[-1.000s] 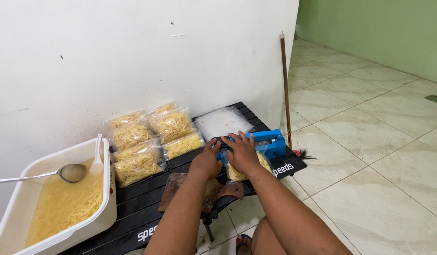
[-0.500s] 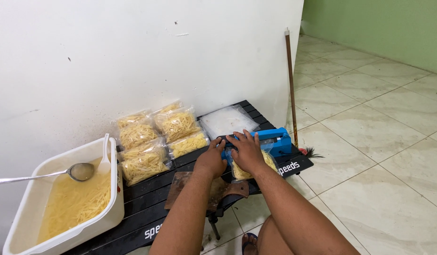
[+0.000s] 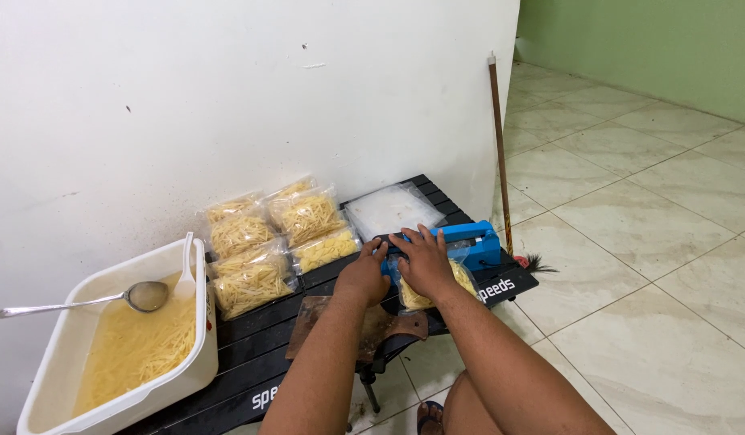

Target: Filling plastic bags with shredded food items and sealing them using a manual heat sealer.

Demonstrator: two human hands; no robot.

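At the table's (image 3: 501, 288) right end, both hands press on a blue sealer (image 3: 469, 244). Right hand (image 3: 425, 259) lies flat, fingers spread, on the sealer's arm and on the bag (image 3: 433, 286) under it; nothing is clamped in its grip. Left hand (image 3: 363, 275) sits just beside it, fingers curled down at the sealer's near-left end; cannot tell if its grip closes on anything. The bag holds yellow shreds, its mouth at the sealer, its body toward the person, near the table edge.

Risks, as judged:
- Fingers lie close to the sealing bar; a slip could pinch or burn them.
- Bag sits near the edge; uneven pressure could slide it off onto the floor (image 3: 630, 242).
- Shreds caught in the mouth would likely give a weak seam and leaks.
- Sealer is close to the table's right end; a hard push could shift it.

Also on the table: 4 filled bags (image 3: 272, 242) by the wall, a stack of empty bags (image 3: 393, 209), a brown board (image 3: 324, 318), and a white tub (image 3: 187, 379) of shreds in liquid with a ladle (image 3: 82, 303) on its rim. A stick (image 3: 499, 153) leans on the wall.
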